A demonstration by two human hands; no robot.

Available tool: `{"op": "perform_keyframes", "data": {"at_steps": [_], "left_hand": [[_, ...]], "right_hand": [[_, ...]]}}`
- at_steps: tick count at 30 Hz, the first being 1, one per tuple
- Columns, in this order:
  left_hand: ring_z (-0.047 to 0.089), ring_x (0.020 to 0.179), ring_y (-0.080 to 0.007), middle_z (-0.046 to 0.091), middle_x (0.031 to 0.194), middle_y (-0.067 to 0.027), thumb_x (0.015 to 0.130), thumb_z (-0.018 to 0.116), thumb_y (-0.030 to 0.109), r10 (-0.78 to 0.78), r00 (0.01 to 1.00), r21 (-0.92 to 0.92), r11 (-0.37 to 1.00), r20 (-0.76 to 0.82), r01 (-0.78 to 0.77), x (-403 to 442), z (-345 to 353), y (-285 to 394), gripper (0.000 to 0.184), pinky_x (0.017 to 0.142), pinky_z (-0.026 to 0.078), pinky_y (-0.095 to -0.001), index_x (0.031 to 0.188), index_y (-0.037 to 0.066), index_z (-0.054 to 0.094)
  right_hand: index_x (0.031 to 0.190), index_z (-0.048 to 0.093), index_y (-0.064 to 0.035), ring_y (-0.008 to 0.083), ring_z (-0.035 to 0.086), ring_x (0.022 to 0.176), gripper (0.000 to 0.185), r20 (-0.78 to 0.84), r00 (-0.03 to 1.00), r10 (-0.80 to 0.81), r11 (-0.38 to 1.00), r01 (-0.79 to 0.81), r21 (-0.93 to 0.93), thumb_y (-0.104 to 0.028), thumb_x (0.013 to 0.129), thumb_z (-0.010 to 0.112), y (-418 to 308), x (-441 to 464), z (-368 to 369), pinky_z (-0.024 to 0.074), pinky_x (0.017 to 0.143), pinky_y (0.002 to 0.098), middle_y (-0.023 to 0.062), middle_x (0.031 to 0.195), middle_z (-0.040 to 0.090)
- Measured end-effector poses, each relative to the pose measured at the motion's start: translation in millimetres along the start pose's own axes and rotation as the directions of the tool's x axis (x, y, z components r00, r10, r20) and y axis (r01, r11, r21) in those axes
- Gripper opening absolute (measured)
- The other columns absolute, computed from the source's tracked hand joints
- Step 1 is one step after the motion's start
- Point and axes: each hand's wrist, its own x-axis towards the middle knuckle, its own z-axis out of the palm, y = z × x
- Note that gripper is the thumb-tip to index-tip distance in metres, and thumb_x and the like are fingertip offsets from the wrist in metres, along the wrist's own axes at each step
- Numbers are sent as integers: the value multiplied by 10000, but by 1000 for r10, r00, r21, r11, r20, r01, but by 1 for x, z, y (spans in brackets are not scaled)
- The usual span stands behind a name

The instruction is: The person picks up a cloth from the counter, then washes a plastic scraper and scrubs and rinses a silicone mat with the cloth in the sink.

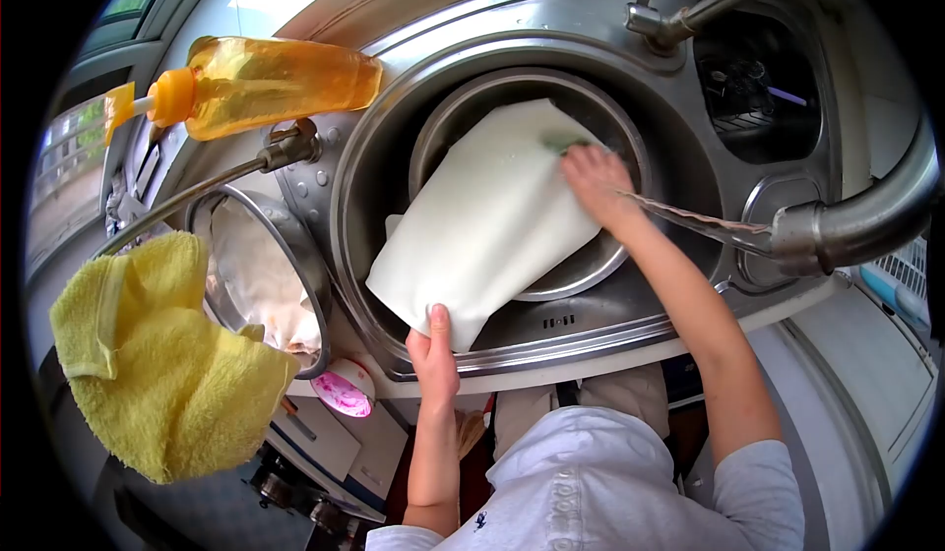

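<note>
A white flexible sheet (pixel 482 207) lies tilted across a round metal basin (pixel 425 148) inside the steel sink (pixel 699 192). My left hand (pixel 434 354) pinches the sheet's lower edge, thumb on top. Near the sheet's upper right, my right hand (pixel 598 182) presses a green scrubber (pixel 563 142) against its surface; the scrubber is blurred and partly hidden by the fingers. Water (pixel 699 220) streams from the faucet (pixel 837 231) on the right toward my right wrist.
An orange soap bottle (pixel 281 84) lies at the upper left. A yellow towel (pixel 162 364) hangs over a metal rod at the left, beside a metal bowl (pixel 317 300) with pale cloth-like material inside. A second, smaller basin (pixel 758 84) is at the upper right.
</note>
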Motion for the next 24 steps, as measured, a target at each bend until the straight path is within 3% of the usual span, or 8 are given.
{"op": "perform_keyframes", "data": {"at_steps": [2,5,7,11,13,15,19,24], "left_hand": [[538,937,-114,617,1024,-73,974,508,267,-28,1000,-14,1000,-4,28,3,-6,3,369,835,422,-264,1095,-73,582],[552,995,-142,598,1096,-91,980,487,274,-97,995,-24,995,24,97,10,-15,4,384,878,431,-286,1165,-58,540],[551,1073,-171,562,1186,-108,981,471,287,-217,972,-329,915,89,235,14,-6,10,411,918,441,-306,1238,-33,481],[454,1240,-227,447,1359,-108,1011,353,348,-203,927,-612,703,315,362,17,10,16,490,1050,362,-370,1364,7,343],[445,1253,-232,483,1328,-89,1015,299,395,-224,880,-677,568,419,467,21,10,13,489,1059,353,-394,1359,56,371],[420,1267,-222,421,1388,-88,1021,259,393,178,730,-734,363,660,574,32,1,-4,495,1077,321,-379,1385,69,341],[413,1270,-220,431,1379,-90,1021,266,389,54,758,-731,319,650,603,32,8,5,496,1088,302,-383,1379,57,351],[402,1292,-245,416,1400,-111,1012,316,384,-184,875,-660,592,448,463,31,16,41,515,1092,298,-405,1375,21,341]], "right_hand": [[936,568,-78,245,521,959,144,4,992,127,991,-127,-32,-116,801,533,2,6,-10,462,792,387,79,972,532],[988,589,-54,263,552,969,165,-83,937,340,851,-269,452,-79,833,540,-11,13,-38,461,826,359,93,994,575],[1075,583,-26,223,572,1021,213,177,840,513,307,-372,876,-70,869,557,-40,15,-65,432,907,317,104,1066,604],[1070,581,-22,291,585,978,228,191,884,425,49,-234,971,-95,854,561,-117,14,-120,445,894,348,148,1039,601],[1074,584,-40,291,554,1010,249,-62,952,301,248,-15,969,-99,832,585,-150,12,-123,444,898,362,127,1084,575],[1108,587,-57,299,544,985,317,-145,982,122,371,91,924,-62,791,610,-172,12,-125,444,888,382,117,1112,559],[994,583,-86,279,541,912,302,-297,941,162,597,146,789,-39,699,631,-170,10,-94,473,794,365,78,1031,549],[962,548,-87,278,526,932,248,-250,949,194,755,18,656,-32,724,592,-122,1,-45,462,820,365,83,1027,531]]}}
